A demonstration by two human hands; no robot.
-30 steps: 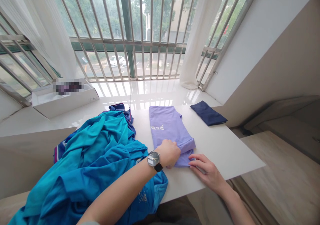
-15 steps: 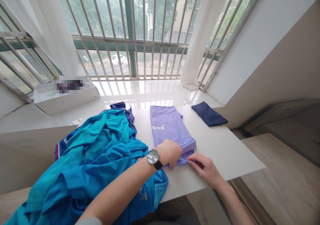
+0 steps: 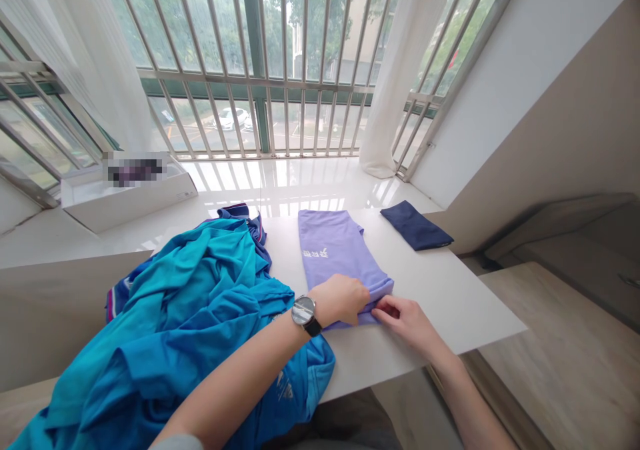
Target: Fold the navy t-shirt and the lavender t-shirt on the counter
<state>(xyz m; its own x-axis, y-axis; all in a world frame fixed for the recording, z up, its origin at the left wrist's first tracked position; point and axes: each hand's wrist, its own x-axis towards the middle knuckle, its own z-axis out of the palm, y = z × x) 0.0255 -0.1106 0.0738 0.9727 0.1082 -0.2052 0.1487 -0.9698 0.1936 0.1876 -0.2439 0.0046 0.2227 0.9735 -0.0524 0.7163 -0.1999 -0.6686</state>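
Note:
A folded lilac shirt [image 3: 336, 247] with white lettering lies in a long strip on the white table [image 3: 450, 303]. My left hand [image 3: 343, 299], a watch on its wrist, is closed on the strip's near end. My right hand [image 3: 406, 319] pinches the same near edge from the right, fingers curled on the cloth. The near end of the shirt is rolled up between both hands.
A heap of teal and blue garments [image 3: 185, 317] covers the table's left side and hangs over its front. A folded navy cloth [image 3: 416, 226] lies at the far right corner. A white box [image 3: 127, 190] sits on the glossy window ledge. Barred windows stand behind.
Both hands have moved slightly away from me along the lilac shirt, rolling its near end further up. My right hand has closed in on the edge.

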